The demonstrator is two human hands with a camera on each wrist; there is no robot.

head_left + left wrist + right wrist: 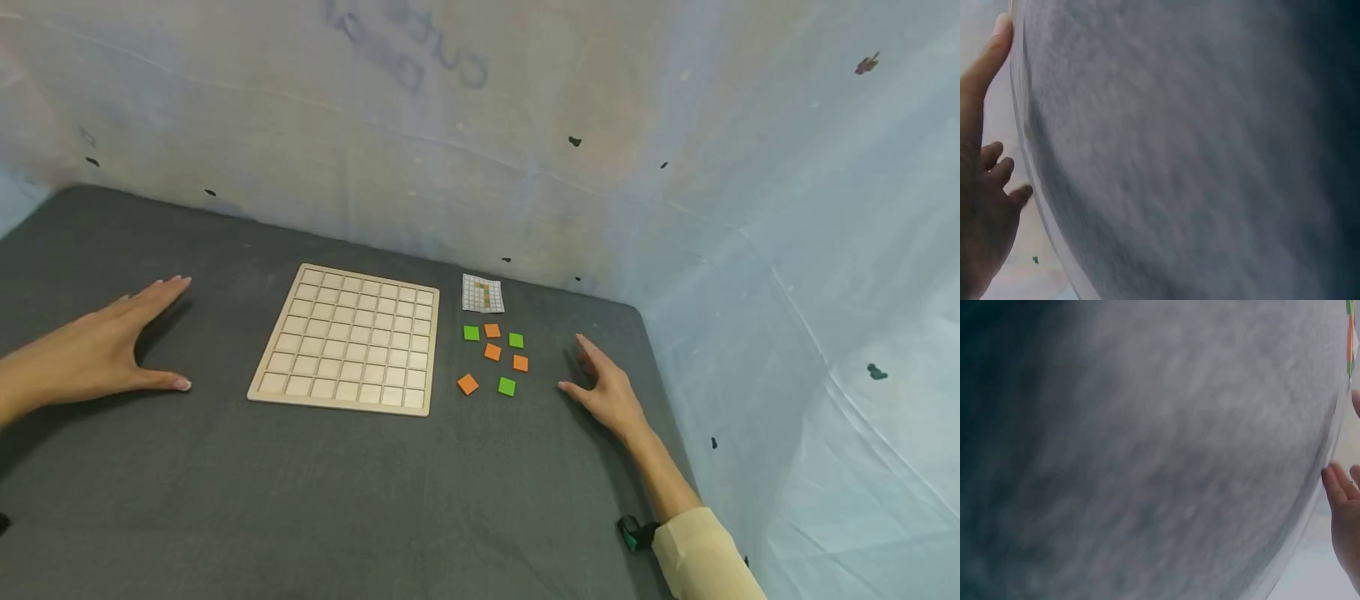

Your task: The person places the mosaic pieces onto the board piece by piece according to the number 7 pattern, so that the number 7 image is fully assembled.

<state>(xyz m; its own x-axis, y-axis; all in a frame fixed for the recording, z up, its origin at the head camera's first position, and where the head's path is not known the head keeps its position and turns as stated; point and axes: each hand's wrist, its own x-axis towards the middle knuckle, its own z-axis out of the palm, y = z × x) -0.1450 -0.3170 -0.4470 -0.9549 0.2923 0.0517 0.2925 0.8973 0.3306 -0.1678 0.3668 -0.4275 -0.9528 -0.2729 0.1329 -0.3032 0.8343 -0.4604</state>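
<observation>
A pale wooden grid board (342, 340) lies on the dark table between the two hands. To its right are several small square tiles, among them an orange tile (468, 384) and a green tile (507, 387). Behind the tiles lies a small printed card (482, 294) showing a grid with coloured squares. My left hand (112, 346), left of the board, holds nothing, its thumb spread from the fingers. My right hand (606, 392) is right of the tiles, apart from them, fingers relaxed and holding nothing. In the left wrist view the left hand (988, 181) shows at the edge.
The dark grey table (322, 500) meets a pale hanging sheet (337, 142) at the back and another sheet (825, 333) on the right. A dark strap with a green part (632, 533) is on the right wrist.
</observation>
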